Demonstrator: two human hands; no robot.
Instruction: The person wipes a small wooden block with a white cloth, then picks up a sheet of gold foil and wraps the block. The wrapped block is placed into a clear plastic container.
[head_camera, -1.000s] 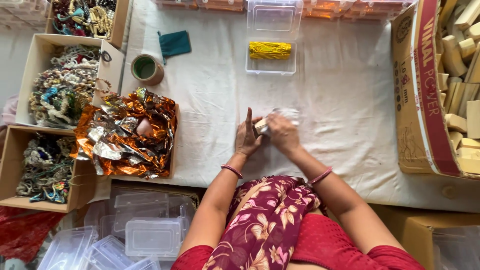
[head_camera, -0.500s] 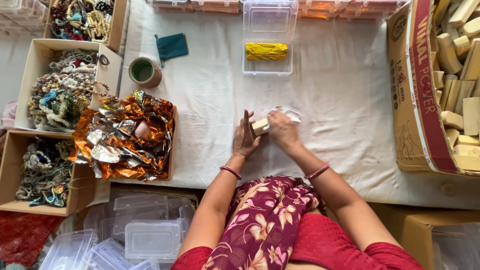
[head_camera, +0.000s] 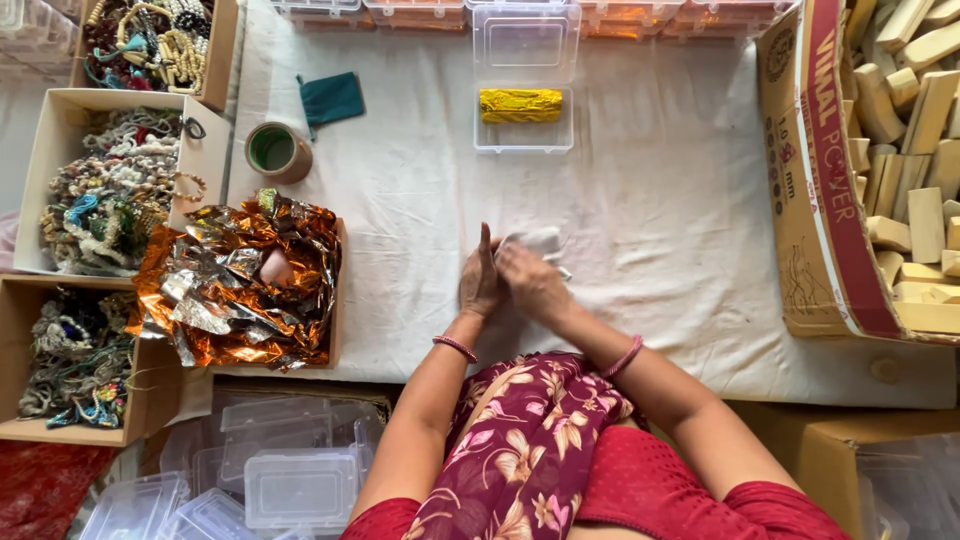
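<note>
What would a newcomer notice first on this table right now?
Probably the crumpled orange and silver foil heaped in a box at the left, then the yellow roll in the open clear plastic case at the top centre. In the middle, the left hand and right hand press together around something pale and thin.

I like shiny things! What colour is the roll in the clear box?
Bright yellow: the roll in the open clear box, seen from the head view.

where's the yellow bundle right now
In the head view the yellow bundle lies in an open clear box at top centre of the white cloth, beyond both hands.
</note>
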